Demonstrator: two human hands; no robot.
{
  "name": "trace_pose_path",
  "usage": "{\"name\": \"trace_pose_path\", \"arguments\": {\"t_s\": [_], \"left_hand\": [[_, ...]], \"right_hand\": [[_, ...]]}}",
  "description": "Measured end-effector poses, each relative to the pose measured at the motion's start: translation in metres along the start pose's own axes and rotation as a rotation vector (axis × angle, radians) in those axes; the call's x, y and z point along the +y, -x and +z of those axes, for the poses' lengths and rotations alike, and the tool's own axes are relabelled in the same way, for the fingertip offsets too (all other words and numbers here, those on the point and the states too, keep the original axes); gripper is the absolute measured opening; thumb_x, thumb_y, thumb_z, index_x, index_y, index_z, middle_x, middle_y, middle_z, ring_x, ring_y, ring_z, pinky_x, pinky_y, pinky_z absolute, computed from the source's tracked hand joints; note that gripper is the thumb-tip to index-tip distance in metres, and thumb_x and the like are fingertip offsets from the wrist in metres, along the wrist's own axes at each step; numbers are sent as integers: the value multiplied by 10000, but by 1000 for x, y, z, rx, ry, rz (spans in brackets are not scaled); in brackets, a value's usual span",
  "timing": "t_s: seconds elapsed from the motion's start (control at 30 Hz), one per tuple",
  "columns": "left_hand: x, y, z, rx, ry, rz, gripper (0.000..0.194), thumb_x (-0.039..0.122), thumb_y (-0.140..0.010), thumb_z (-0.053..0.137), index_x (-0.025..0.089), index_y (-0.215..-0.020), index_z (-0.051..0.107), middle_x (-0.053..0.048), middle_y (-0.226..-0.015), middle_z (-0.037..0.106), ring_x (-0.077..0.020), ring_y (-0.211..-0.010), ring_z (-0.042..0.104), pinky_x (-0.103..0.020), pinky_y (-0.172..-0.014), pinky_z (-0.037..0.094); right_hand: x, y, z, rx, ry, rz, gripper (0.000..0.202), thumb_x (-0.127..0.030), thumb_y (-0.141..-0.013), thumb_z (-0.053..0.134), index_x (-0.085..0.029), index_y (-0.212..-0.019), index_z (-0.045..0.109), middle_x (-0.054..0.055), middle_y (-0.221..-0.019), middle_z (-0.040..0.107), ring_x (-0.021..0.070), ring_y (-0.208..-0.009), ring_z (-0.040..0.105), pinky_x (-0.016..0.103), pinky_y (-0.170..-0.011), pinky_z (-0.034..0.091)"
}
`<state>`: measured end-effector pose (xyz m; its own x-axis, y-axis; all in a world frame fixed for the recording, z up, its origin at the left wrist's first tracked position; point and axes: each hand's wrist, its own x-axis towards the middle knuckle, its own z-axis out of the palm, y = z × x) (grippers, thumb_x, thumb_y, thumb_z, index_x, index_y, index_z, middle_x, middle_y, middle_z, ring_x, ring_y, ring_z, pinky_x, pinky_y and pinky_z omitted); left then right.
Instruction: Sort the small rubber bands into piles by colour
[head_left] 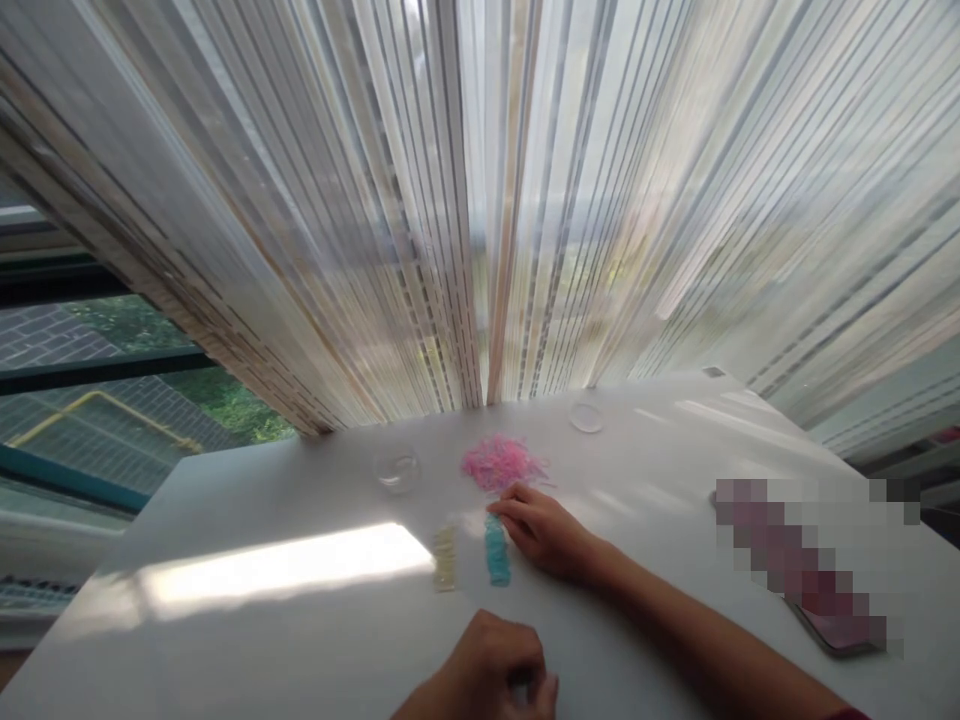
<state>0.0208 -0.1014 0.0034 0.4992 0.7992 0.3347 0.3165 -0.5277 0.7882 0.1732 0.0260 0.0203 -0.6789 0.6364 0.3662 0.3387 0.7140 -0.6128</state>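
My right hand (534, 525) reaches in from the right, with thumb and fingers pinched together at the far end of a row of turquoise pieces (497, 555). Whatever is between those fingertips is too small to make out. Left of that row lies a similar row of pale yellow thin pieces (445, 560). Just beyond my right hand is a loose heap of pink thin, short pieces (501, 460). My left hand (499, 660) is near the bottom of the view with its fingers curled in. Anything inside it is hidden.
A clear round container (397, 468) stands left of the pink heap, and a clear round lid or dish (586, 417) lies to its right. A blurred-out phone-like object (840, 632) rests on the white table (285, 640) at right. Striped sheer curtains (360, 220) hang behind.
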Motion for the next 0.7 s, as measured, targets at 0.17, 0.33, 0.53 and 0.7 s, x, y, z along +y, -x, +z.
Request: {"name": "trace_pose_path", "arguments": {"t_s": [0.17,0.33,0.53,0.7], "left_hand": [[-5,2,-10,-156,178,-139,330,99,-633,529,202,-473,260,84,-403,249,-43,-365,236,-200,-390,176],[-3,0,-12,-114,267,-233,348,111,-636,524,208,-456,242,85,-386,231,-40,-356,225,-206,-386,168],[-2,-2,-14,-34,325,-302,385,168,-672,535,207,-456,219,86,-395,194,-31,-354,178,-212,-380,127],[-2,-1,-13,-28,328,-370,434,201,-689,566,205,-452,203,81,-396,208,-30,-363,176,-214,-386,123]], "right_hand": [[-1,-2,1,-52,53,31,391,-60,-877,504,-229,-1188,671,81,-1046,637,189,-932,610,307,-848,507],[0,0,-1,-76,14,24,385,-50,-879,477,-237,-1142,686,71,-1027,635,180,-916,605,294,-833,500],[3,3,0,-58,-43,99,403,-27,-867,458,-220,-1159,658,71,-1018,635,183,-909,608,307,-840,507],[5,5,-1,100,-98,78,358,-31,-857,450,-201,-1094,657,67,-975,642,167,-864,619,284,-793,515]]}}
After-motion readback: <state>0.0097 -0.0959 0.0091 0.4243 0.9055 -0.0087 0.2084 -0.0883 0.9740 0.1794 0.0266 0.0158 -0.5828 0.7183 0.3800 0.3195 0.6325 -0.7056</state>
